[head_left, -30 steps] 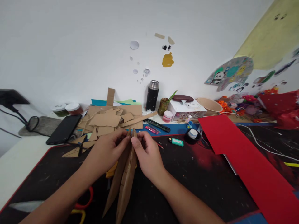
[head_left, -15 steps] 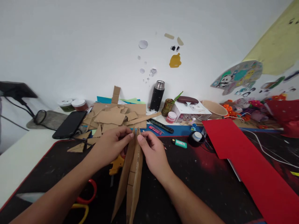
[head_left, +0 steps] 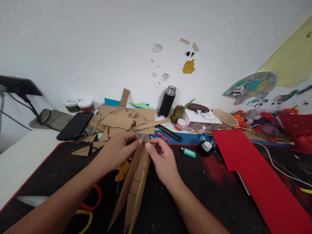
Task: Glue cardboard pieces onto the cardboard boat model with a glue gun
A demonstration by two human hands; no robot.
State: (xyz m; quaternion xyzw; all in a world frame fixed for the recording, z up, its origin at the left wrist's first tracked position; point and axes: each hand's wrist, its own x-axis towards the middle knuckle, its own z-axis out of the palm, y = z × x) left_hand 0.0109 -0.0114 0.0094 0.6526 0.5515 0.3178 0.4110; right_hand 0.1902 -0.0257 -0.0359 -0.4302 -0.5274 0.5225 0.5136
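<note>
A long, narrow folded cardboard piece [head_left: 135, 185] with pencil lines across it runs toward me between my hands. My left hand [head_left: 122, 148] pinches its far left edge between thumb and fingers. On the far right edge, my right hand [head_left: 162, 156] has a similar pinch, thumb on top. The cardboard's sides stand up and spread apart at the near end. Beside the left hand, partly hidden behind the cardboard, lies a yellow glue gun-like tool [head_left: 122, 171]. Scissors with red and yellow handles [head_left: 94, 198] lie under my left forearm, which hides part of them.
Cardboard scraps [head_left: 119, 120] are heaped at the back beside a black phone [head_left: 75, 126]. Behind my hands are a black flask [head_left: 167, 101], a utility knife [head_left: 170, 132] and a green lighter [head_left: 188, 152]. A red sheet [head_left: 255, 175] lies at right, near a black cup [head_left: 205, 148].
The view has shifted slightly. The near end of the cardboard has swung a little to the left, while both hands keep their pinch at its far end.
</note>
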